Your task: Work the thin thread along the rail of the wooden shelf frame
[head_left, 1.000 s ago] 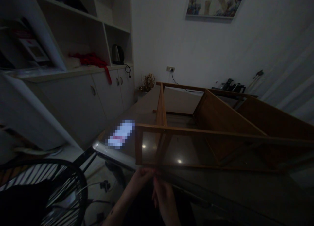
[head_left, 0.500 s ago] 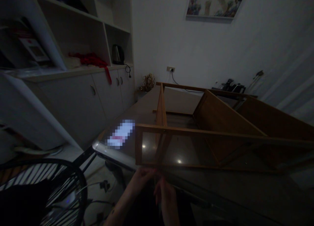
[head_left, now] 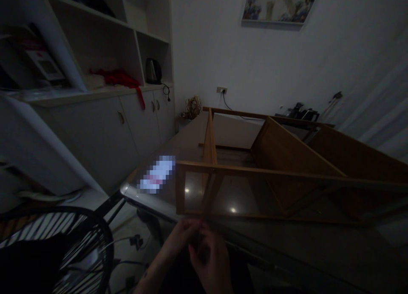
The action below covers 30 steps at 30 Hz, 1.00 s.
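Observation:
Both hands meet low in the view, at the near edge of a dark glossy table [head_left: 306, 238]. My left hand [head_left: 184, 233] is closed, its fingertips pinched together against those of the other hand. My right hand [head_left: 213, 255] curls beside it, with the thumb lower and the fingers bent inward. Whatever lies between the fingertips is too small and dark to make out. Just beyond the hands, a brown wooden shelf frame [head_left: 274, 171] lies on its side across the tabletop. Left of the frame, a lit phone [head_left: 157, 175] with a blurred screen rests near the table corner.
A black slatted chair [head_left: 106, 234] stands at lower left, with cables on the floor near it. White cabinets [head_left: 105, 119] line the left wall, holding a kettle [head_left: 153, 71] and red cloth [head_left: 119, 78]. Dark items [head_left: 301, 112] sit behind the frame at right.
My right hand has turned and come up towards my left, its fingers curling round to meet the left fingertips. My left hand has barely moved. The frame and phone stay put.

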### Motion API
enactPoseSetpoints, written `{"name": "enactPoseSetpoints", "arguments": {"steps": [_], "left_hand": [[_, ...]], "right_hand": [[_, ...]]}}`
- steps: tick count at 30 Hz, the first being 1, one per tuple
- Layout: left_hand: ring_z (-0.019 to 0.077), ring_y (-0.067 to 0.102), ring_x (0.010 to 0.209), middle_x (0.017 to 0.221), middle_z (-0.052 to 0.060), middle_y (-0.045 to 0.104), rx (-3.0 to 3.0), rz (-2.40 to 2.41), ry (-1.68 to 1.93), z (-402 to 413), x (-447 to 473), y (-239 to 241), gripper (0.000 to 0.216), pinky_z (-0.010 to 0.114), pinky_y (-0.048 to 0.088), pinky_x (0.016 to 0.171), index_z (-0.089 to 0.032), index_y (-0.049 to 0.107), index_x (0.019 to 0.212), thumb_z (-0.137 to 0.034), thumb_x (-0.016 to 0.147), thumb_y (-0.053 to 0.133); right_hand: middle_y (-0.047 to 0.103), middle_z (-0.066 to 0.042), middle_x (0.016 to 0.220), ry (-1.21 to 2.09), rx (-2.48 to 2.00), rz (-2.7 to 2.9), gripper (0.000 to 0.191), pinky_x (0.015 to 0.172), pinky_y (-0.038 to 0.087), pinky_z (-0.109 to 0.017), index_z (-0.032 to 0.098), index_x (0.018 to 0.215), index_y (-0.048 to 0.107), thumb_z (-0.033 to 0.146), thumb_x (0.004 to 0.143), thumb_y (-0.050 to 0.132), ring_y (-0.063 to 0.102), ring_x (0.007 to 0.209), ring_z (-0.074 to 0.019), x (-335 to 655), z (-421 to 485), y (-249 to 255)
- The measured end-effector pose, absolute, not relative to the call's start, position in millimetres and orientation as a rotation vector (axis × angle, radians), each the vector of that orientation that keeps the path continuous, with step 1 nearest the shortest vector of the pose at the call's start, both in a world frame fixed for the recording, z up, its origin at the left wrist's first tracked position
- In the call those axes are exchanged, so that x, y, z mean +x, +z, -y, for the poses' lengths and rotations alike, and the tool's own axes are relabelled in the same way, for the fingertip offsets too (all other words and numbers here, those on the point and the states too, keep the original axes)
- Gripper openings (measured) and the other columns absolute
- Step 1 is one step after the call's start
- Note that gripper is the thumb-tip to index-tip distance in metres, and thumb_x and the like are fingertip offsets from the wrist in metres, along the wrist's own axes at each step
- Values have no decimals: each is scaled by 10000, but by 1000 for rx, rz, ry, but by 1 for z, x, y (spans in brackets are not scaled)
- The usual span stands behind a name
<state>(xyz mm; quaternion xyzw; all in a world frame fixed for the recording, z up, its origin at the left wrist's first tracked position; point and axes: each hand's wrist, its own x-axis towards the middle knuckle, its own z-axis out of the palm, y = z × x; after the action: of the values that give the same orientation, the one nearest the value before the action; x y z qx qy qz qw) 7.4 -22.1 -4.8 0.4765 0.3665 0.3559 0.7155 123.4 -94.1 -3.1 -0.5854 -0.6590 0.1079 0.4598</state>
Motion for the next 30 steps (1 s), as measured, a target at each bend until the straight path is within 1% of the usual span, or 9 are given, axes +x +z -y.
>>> {"name": "enactPoseSetpoints", "arguments": {"steps": [3, 5, 9, 11, 15, 17, 20, 24, 30], "left_hand": [[136, 559, 616, 642, 35, 653, 1087, -800, 774, 22, 7, 0, 458, 217, 418, 618, -100, 712, 765, -536, 787, 572], [140, 562, 634, 655, 37, 656, 1110, -782, 766, 22, 7, 2, 456, 219, 418, 628, -99, 710, 780, -524, 810, 547], [121, 539, 600, 633, 14, 645, 1061, -787, 787, 23, 8, -1, 426, 204, 408, 605, -116, 699, 752, -521, 792, 574], [109, 525, 579, 625, 6, 640, 1041, -786, 787, 23, 9, -4, 416, 195, 401, 592, -121, 693, 730, -521, 782, 588], [128, 552, 623, 666, 29, 663, 1062, -778, 788, 23, 8, -6, 433, 204, 413, 619, -116, 705, 764, -526, 793, 569], [140, 563, 641, 683, 39, 675, 1074, -788, 780, 23, 8, -5, 447, 214, 421, 631, -112, 712, 800, -532, 795, 562], [148, 570, 645, 682, 40, 680, 1097, -819, 787, 23, 8, -3, 446, 219, 426, 633, -108, 718, 796, -533, 777, 582], [151, 573, 650, 678, 35, 685, 1137, -873, 822, 21, 8, -5, 436, 217, 426, 629, -118, 723, 743, -537, 754, 603], [153, 576, 633, 654, 30, 690, 1115, -1003, 844, 20, 10, -11, 395, 215, 425, 602, -133, 716, 673, -527, 672, 685]], "right_hand": [[646, -57, 942, 175, -1337, 1654, 310, 769, 510, -339, 241, 1103, 517, 242, 807, 612, 618, 871, -207, 124, 93, -3], [636, -73, 990, 166, -1326, 1662, 272, 781, 518, -346, 230, 1083, 513, 243, 822, 588, 615, 907, -211, 124, 93, -2], [631, -26, 768, 194, -1426, 1587, 86, 613, 525, -298, 231, 919, 518, 281, 854, 546, 627, 671, -183, 124, 95, -1], [637, -21, 755, 273, -1461, 1545, 50, 604, 525, -287, 235, 893, 511, 283, 878, 509, 638, 662, -179, 124, 95, -2], [660, -68, 1030, 512, -1427, 1486, 154, 781, 530, -285, 236, 1053, 491, 273, 906, 464, 655, 922, -186, 124, 95, -4], [659, -73, 1071, 629, -1404, 1440, 198, 813, 524, -278, 236, 1103, 473, 284, 912, 459, 651, 961, -182, 123, 94, -6], [673, -81, 1057, 769, -1328, 1359, 213, 801, 532, -262, 228, 1120, 452, 293, 917, 455, 658, 963, -180, 121, 93, -7], [682, -91, 1042, 823, -1260, 1297, 180, 777, 540, -257, 221, 1072, 462, 290, 908, 480, 663, 965, -191, 118, 92, -5], [695, -26, 872, 750, -1288, 1319, 127, 661, 537, -209, 232, 1004, 476, 272, 891, 517, 682, 764, -147, 119, 92, -3]]}}
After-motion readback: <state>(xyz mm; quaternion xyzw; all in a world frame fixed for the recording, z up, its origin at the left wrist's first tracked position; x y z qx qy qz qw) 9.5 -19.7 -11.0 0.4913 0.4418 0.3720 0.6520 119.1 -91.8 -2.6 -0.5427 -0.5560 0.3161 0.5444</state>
